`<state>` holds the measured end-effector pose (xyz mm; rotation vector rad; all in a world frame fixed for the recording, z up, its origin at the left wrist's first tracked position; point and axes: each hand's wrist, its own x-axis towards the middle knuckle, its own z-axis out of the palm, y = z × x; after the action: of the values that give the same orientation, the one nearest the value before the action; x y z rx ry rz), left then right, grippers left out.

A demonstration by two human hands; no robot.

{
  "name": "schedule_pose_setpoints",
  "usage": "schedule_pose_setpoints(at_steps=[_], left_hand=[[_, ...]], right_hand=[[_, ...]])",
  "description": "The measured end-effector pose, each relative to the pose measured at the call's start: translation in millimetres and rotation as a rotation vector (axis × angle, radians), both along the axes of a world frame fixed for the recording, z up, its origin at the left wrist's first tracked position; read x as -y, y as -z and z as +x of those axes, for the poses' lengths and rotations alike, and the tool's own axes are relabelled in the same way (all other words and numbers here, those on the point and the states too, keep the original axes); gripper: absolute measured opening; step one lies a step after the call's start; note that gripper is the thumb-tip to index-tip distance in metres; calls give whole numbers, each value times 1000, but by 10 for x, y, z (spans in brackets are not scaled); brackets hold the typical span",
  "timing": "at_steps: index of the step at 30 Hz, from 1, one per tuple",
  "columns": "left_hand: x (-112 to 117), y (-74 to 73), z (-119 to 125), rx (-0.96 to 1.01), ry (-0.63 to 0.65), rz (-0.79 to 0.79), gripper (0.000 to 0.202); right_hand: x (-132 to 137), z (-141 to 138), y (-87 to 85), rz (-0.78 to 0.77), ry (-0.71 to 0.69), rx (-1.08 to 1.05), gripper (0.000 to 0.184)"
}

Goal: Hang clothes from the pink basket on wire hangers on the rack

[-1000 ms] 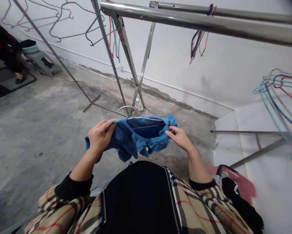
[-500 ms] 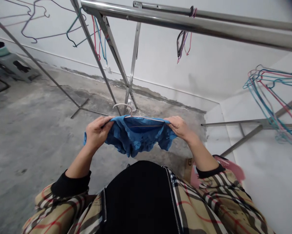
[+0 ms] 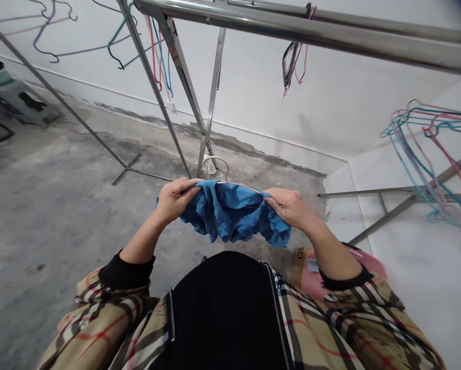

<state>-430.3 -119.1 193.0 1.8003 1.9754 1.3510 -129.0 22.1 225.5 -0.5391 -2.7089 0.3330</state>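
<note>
A crumpled blue garment (image 3: 230, 216) hangs on a pale pinkish clothes hanger (image 3: 226, 165) in front of my body. The hanger's hook curves up above the cloth; most of its frame is hidden inside. My left hand (image 3: 176, 199) pinches the garment's left shoulder, thumb and fingers closed over the cloth and hanger. On the other side, my right hand (image 3: 288, 204) grips the right shoulder the same way. Folds of cloth droop loosely below both hands, and the exact kind of garment cannot be made out.
A metal drying rack (image 3: 284, 32) spans overhead, with a few dark and pink hangers (image 3: 294, 64) on it. Several blue and pink hangers (image 3: 426, 149) hang at right. A pink object (image 3: 369, 263) stands beside a brown carton (image 3: 298, 267). A grey stool (image 3: 22, 100) stands far left.
Both hands have shifted to the right with the garment, the left hand more, so they are closer together. The cloth is more bunched, and the hanger hook has moved right.
</note>
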Motion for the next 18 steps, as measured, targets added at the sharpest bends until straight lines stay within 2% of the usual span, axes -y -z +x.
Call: schedule_pose_setpoints(at_steps=[3, 7, 11, 13, 15, 18], left_hand=[[-15, 32, -70, -64, -22, -8, 30], [3, 74, -247, -112, -134, 21, 27], [-32, 99, -505, -25, -284, 142, 27], [-61, 120, -585, 45, -306, 172, 31], [-82, 156, -585, 110, -193, 74, 39], [-104, 223, -470, 216, 67, -153, 52]], right_hand=[[-34, 87, -72, -20, 64, -46, 35], [-116, 280, -134, -16, 120, -154, 33], [-120, 430, -140, -61, 158, -142, 32], [-104, 462, -126, -57, 190, -154, 33], [-93, 474, -113, -40, 225, -183, 33], [-110, 487, -119, -21, 268, -228, 34]])
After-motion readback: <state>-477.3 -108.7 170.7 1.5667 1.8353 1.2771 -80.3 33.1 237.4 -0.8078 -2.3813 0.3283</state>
